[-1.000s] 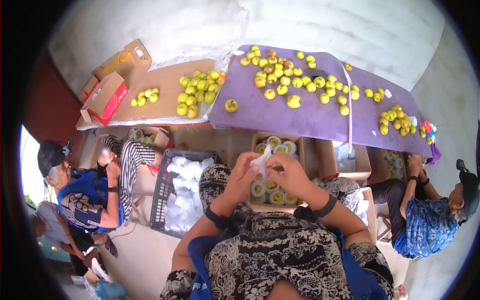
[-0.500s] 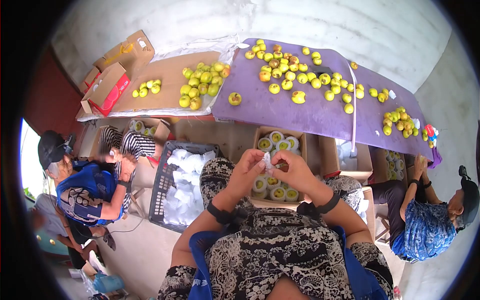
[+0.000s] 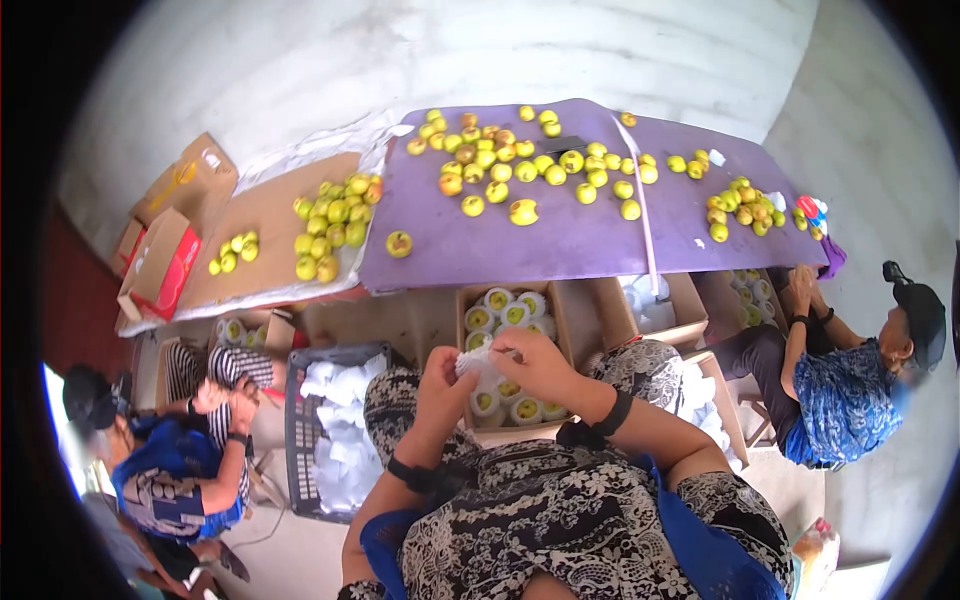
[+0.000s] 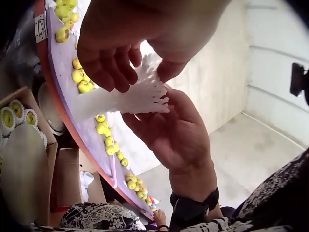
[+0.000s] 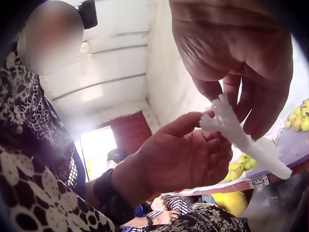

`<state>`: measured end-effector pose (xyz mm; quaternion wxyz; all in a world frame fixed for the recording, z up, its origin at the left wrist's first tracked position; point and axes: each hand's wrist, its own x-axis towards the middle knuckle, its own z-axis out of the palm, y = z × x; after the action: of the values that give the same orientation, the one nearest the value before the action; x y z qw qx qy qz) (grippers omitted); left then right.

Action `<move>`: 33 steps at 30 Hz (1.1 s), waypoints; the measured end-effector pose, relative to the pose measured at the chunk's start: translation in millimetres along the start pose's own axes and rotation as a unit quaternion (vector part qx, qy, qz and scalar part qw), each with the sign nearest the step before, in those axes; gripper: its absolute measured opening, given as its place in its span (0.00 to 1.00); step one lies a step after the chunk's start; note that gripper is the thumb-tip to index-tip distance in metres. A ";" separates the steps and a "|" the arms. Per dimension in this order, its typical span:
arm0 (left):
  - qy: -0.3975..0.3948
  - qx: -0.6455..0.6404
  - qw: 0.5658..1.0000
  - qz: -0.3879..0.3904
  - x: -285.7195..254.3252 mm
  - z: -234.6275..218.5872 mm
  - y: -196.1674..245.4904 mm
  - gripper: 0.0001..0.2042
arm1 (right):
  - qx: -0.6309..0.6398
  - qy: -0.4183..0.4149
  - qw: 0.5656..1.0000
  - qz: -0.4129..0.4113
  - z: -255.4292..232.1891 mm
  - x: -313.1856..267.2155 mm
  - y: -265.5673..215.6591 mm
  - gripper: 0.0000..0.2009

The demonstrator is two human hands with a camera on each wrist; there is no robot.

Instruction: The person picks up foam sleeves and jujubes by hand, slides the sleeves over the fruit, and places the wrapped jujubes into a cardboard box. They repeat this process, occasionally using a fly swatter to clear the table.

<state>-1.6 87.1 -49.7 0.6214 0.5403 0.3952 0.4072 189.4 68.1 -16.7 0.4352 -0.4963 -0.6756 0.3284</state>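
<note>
In the head view, a white foam net (image 3: 479,363) is stretched between the left hand (image 3: 441,392) and the right hand (image 3: 536,368), above a carton of netted apples (image 3: 484,403). The left wrist view has the left hand (image 4: 140,38) on the net's upper side, while the right hand (image 4: 176,133) pinches its frilled edge (image 4: 157,99). Seen from the right wrist, the net (image 5: 236,133) hangs flattened below the right hand (image 5: 236,58); the left hand (image 5: 178,157) holds its edge with the thumb, palm showing.
A purple-covered table (image 3: 440,245) with loose apples stands beyond the carton. A dark crate (image 3: 301,450) of white nets is at the left, and open cartons (image 3: 685,310) at the right. Seated people flank both sides, at left (image 3: 180,470) and right (image 3: 845,395).
The head view has shifted, moving the scene leftward in the frame. The net, bunched between the fingertips earlier, is now spread wider, and the hands sit slightly farther apart.
</note>
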 end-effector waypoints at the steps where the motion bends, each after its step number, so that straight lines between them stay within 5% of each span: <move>1: 0.000 -0.013 1.000 -0.014 2.0 -1.4 1.5 0.14 | 0.039 0.011 0.999 0.027 -2.1 2.5 2.1 0.08; 9: -0.034 -0.039 0.997 -0.056 45.6 -6.0 16.6 0.17 | 0.062 -0.025 0.992 0.110 -23.3 26.3 34.9 0.08; 15: -0.063 0.003 0.996 -0.061 95.3 -0.1 10.1 0.11 | 0.226 -0.036 0.953 0.201 -62.0 52.8 50.1 0.13; 25: -0.103 -0.036 0.991 -0.075 167.7 43.6 -25.8 0.11 | 0.191 -0.020 0.934 0.302 -157.0 95.3 117.3 0.13; 33: -0.178 -0.131 0.962 -0.159 181.9 58.7 -2.2 0.09 | -0.012 0.009 0.970 0.242 -237.1 224.3 227.4 0.11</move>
<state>117.9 236.2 -55.0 0.8037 0.4484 0.3018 0.2488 464.8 351.8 -61.0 0.3432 -0.6534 -0.5347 0.4116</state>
